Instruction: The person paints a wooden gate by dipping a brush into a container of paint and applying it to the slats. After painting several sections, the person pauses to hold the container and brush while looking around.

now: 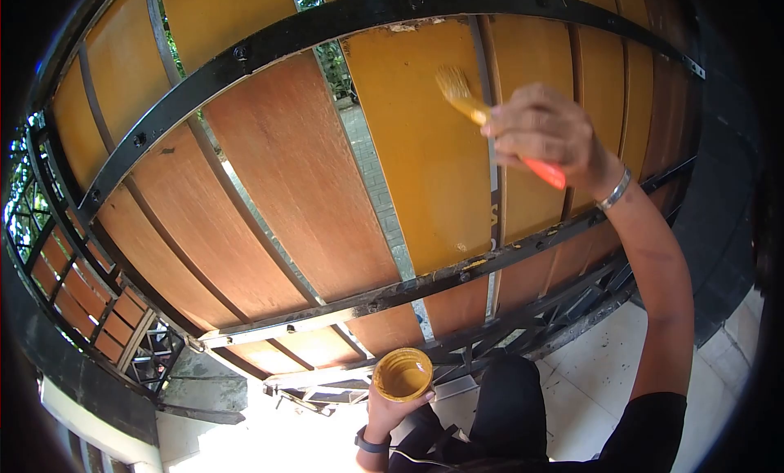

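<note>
My right hand point(545, 134) is closed round the handle of a paintbrush point(457, 89) with a red handle end. Its bristles, coated in yellow-ochre paint, overlap the upper part of a painted slat point(425, 146) in this view. Low in front of me, my left hand point(394, 409) grips a small round cup of ochre paint point(404, 375), its mouth facing up. Left of the painted slat, a wide reddish-brown slat point(302, 171) shows bare wood grain.
Black metal rails point(327, 310) with bolts cross the slatted gate above and below the slats. Gaps between slats show paving and greenery. Pale floor tiles point(580, 367) lie below, near my knees point(510, 399). A black lattice frame point(61, 285) stands at the left.
</note>
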{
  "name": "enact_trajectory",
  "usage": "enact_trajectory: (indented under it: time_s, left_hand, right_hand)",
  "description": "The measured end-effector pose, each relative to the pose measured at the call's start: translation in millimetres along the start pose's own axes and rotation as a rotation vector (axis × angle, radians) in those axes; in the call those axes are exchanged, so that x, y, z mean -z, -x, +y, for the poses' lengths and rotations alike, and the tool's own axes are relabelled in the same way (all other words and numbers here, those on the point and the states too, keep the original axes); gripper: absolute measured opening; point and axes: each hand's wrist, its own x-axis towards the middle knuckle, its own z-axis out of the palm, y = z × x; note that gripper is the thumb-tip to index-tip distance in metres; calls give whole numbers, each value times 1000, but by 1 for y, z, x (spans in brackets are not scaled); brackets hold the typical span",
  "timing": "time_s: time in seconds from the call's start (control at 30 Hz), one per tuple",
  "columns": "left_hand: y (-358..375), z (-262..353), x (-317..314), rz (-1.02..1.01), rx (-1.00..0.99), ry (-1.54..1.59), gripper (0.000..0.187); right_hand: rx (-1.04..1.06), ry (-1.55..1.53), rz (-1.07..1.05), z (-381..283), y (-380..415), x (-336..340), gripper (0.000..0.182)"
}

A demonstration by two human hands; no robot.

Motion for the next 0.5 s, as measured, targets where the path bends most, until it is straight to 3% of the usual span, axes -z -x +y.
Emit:
enact_trajectory:
  time_s: [0.23, 0.3, 0.37, 0.47, 0.5]
  left_hand:
    - [1, -10, 6, -30, -1, -45, 68]
    - [1, -13, 7, -47, 25, -56, 70]
    - [-6, -10, 3, -86, 5, -37, 74]
    - [-25, -4, -7, -157, -27, 11, 78]
    - [-34, 0, -10, -188, -61, 50, 80]
  right_hand:
    - [-109, -351, -275, -64, 41, -12, 32]
    - [-152, -289, -130, -45, 21, -13, 31]
    - [-65, -180, 43, -17, -2, -16, 32]
    - [72, -75, 75, 0, -23, -17, 29]
    - [71, -109, -5, -7, -17, -19, 23]
